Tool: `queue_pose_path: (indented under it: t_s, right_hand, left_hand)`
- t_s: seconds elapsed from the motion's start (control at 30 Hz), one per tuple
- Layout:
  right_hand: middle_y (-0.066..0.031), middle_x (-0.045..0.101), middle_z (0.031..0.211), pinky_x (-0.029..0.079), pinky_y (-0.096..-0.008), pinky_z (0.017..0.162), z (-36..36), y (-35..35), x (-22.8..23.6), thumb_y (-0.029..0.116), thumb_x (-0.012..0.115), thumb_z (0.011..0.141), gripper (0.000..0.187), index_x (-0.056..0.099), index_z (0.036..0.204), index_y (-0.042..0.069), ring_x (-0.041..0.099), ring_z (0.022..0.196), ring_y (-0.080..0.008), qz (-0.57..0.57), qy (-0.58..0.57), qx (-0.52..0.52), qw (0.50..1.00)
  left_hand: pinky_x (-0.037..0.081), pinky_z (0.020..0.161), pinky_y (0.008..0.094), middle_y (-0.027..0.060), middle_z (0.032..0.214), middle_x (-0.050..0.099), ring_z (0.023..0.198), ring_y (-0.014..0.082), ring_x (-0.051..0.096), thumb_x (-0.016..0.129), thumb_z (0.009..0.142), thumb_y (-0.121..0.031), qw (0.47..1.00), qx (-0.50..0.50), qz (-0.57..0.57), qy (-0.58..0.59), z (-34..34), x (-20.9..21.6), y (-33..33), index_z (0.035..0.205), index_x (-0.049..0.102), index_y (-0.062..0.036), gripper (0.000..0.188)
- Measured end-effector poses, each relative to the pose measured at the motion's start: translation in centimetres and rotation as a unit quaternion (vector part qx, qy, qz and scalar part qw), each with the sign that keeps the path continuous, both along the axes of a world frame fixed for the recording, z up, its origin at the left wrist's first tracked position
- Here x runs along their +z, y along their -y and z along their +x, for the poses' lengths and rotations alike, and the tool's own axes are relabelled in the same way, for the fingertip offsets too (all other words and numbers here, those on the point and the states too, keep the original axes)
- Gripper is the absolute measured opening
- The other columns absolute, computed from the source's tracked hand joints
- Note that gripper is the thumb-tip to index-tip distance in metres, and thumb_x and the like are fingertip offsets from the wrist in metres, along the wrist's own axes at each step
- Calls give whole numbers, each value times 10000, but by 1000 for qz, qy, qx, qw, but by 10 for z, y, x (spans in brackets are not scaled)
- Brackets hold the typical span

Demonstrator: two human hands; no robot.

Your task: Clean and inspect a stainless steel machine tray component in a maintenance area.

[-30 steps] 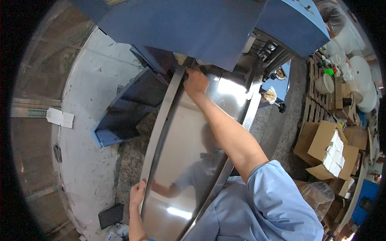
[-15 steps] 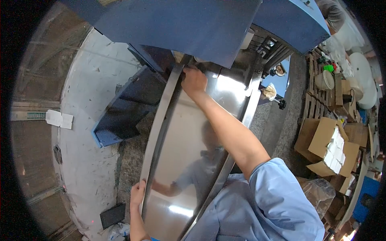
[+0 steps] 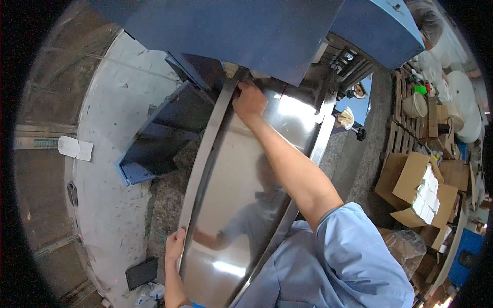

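A long shiny metal trough (image 3: 231, 169) with raised side rails runs from my body up beneath a blue machine cover (image 3: 221, 36). My left hand (image 3: 175, 245) is closed around the outer edge of the left rail (image 3: 205, 146), near its lower end. At the far end of the same rail, my right hand (image 3: 249, 102) is closed against the rail's inner side, just below the cover. Whatever its fingers grip there is hidden. My right forearm reaches across the trough, and the polished surface mirrors me.
An open blue panel (image 3: 154, 136) juts out left of the trough. Right of it are a black knob (image 3: 361, 134), a wooden pallet (image 3: 402, 115), a white bucket (image 3: 414, 104) and an open carton (image 3: 403, 177) of white packets. Another person's arm (image 3: 429, 23) shows at the upper right.
Both hands keep nearly the same places on the trough. The right hand has turned slightly at the rail, and the whole view has shifted a little.
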State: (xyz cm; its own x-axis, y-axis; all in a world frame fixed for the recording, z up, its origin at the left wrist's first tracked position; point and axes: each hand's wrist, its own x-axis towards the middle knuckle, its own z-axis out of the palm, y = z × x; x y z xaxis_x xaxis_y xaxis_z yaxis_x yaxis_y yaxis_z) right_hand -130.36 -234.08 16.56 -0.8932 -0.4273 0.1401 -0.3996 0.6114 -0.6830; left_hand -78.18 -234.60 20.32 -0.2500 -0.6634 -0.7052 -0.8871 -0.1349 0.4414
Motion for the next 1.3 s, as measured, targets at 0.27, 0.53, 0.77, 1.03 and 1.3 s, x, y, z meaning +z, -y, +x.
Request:
queue_pose_path:
  t_s: [0.27,0.53,0.77,1.03,1.3]
  right_hand:
    - [-138,712,1064,559,-473,845,-2,1,13,207,656,816,260,749,1058,178,684,998,-364,55,70,20,996]
    - [-166,719,1064,561,-463,862,0,-3,18,143,656,777,348,737,1115,157,689,998,-371,29,49,15,998]
    - [-168,721,1041,569,-467,849,-7,-1,19,164,631,781,352,739,1113,204,689,1002,-366,79,83,38,993]
    - [-171,724,1015,566,-473,849,-9,-1,7,182,631,792,286,740,1056,166,687,996,-375,36,40,40,998]
    - [-165,722,1034,555,-465,855,-1,-4,10,158,659,777,318,724,1088,148,681,1000,-370,29,23,25,999]
  left_hand:
    - [492,829,302,81,926,715,909,129,613,614,950,-526,999,19,25,-18,27,-21,7,1067,711,54,599]
    - [490,811,297,62,903,701,894,123,596,620,941,-568,999,13,21,-37,28,-21,4,1059,703,64,649]
    - [466,710,280,12,831,674,768,93,575,522,1027,-468,999,-16,-8,-33,31,-28,5,939,720,-4,511]
    - [500,825,332,126,902,727,914,167,652,589,951,-522,1000,4,24,-1,29,-27,8,1055,709,44,588]
    - [499,819,334,123,903,726,905,162,641,593,954,-526,999,5,17,-29,31,-28,7,1045,712,50,595]
